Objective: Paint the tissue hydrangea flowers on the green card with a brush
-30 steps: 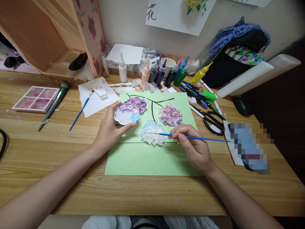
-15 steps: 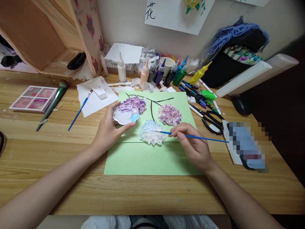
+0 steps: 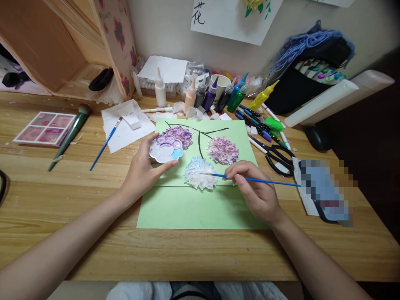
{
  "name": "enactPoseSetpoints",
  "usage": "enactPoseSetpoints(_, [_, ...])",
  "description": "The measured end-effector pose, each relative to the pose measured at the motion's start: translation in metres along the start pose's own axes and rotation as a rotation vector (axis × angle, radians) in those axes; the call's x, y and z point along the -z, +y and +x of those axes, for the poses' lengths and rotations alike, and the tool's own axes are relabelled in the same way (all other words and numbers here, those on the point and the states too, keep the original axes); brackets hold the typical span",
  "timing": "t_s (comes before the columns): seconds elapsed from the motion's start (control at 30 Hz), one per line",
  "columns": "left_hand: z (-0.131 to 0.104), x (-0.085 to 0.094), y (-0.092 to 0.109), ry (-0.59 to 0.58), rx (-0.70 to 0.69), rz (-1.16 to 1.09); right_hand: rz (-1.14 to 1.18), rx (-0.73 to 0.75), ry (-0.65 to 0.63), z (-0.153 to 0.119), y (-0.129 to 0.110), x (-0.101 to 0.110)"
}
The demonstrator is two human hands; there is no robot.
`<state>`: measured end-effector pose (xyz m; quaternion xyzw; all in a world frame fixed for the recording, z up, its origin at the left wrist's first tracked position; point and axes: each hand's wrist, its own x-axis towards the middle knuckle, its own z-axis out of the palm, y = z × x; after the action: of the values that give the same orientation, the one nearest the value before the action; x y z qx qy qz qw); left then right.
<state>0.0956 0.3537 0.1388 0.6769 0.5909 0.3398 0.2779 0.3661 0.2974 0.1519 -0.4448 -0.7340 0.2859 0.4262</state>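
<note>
My left hand (image 3: 140, 166) grips a white flower-shaped paint palette (image 3: 161, 156) by its edge, with purple and light blue paint in its wells. A thin blue paintbrush (image 3: 265, 181) is pinched in my right hand (image 3: 254, 187). Its bristles touch a ruffled paper flower (image 3: 200, 181), white with light blue on its upper part. Two purple-and-white ruffled flowers, one at the right (image 3: 223, 150) and one partly behind the palette (image 3: 184, 136), sit on green paper (image 3: 187, 208). Black branch lines are drawn between the flowers.
Several paint bottles (image 3: 209, 98) stand behind the paper, near a paper cup (image 3: 221, 83). Black-handled scissors (image 3: 278, 158) and pens (image 3: 256, 123) lie to the right, beside a blurred-out phone (image 3: 325, 191). On the left are another paintbrush (image 3: 106, 143), a tissue (image 3: 117, 133) and a makeup brush (image 3: 70, 135).
The brush tip has shifted very slightly right and down on the blue-and-white flower. My left hand holds the palette in nearly the same place.
</note>
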Motion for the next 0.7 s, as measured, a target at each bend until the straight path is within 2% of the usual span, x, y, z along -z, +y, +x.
enactPoseSetpoints(0.2, [-0.0008,0.0009,0.0017,-0.016,0.023,0.014,0.058,-0.008,0.023,-0.0016,0.0018,0.0009])
enactPoseSetpoints(0.4, [-0.0006,0.0007,0.0017,-0.015,0.022,-0.003,0.017,0.008,-0.042,-0.0011,0.0017,0.0007])
enactPoseSetpoints(0.57, [-0.0002,0.0003,0.0017,-0.025,0.038,-0.027,0.092,0.001,0.011,-0.0008,0.0018,0.0004])
enactPoseSetpoints(0.7, [-0.0005,0.0008,0.0025,-0.014,0.034,-0.013,0.024,0.007,-0.055,-0.0003,0.0007,-0.0001])
